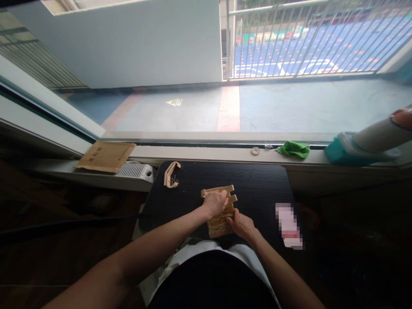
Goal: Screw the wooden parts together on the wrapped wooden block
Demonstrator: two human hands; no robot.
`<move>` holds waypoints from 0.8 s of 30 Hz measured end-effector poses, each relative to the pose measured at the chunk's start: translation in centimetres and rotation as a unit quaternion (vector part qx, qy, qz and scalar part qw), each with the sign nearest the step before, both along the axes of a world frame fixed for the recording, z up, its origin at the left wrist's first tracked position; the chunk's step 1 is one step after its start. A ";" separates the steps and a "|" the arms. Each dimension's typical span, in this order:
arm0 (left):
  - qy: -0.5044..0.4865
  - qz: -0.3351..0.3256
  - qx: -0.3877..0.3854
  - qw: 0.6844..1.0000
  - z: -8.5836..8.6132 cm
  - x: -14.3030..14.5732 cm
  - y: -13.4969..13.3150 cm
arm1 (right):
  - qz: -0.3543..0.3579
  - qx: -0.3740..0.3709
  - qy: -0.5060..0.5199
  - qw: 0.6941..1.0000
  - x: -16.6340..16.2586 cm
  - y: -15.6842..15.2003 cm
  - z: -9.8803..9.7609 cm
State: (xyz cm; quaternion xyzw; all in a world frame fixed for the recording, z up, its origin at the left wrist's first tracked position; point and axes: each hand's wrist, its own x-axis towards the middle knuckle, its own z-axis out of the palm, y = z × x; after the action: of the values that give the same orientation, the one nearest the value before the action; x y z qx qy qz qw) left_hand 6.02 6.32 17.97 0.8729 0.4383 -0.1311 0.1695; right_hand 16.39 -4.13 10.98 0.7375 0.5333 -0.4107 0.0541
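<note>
A small wooden piece built of slats [220, 225] lies on the black table [257, 180] close to my body, with two light wooden bars jutting out to the right at its far end. Over its upper part, my left hand [215, 204] is closed in a pinch; what sits between the fingertips is hidden. My right hand [243, 224] grips the right edge of the slatted piece, thumb and fingers closed against it. Farther left on the tabletop rests a curved wooden piece [168, 175], with several thin, small items beside it that look like screws or nails.
A pixelated pinkish item [289, 223] lies at the table's right edge. Along the window sill are a tape roll [255, 151], a green cloth [293, 149] and a teal container [341, 150]. A brown cardboard envelope [106, 156] rests on a white radiator [137, 171] at left.
</note>
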 end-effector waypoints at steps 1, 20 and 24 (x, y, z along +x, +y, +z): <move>-0.001 -0.032 -0.006 0.999 0.0 0.0 0.1 | -0.001 0.000 0.001 1.000 0.0 0.0 0.0; 0.023 0.047 -0.022 0.998 0.7 0.0 1.1 | -0.009 0.019 0.009 1.000 0.2 -0.3 -0.4; 0.026 -0.048 -0.020 0.998 0.8 0.2 1.1 | -0.008 0.020 0.011 1.000 0.3 -0.3 -0.3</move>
State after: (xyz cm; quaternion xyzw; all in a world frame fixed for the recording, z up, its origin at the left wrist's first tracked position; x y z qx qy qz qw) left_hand 6.22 7.42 18.77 0.8858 0.3973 -0.1706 0.1684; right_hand 16.65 -4.41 10.68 0.7384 0.5358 -0.4084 0.0299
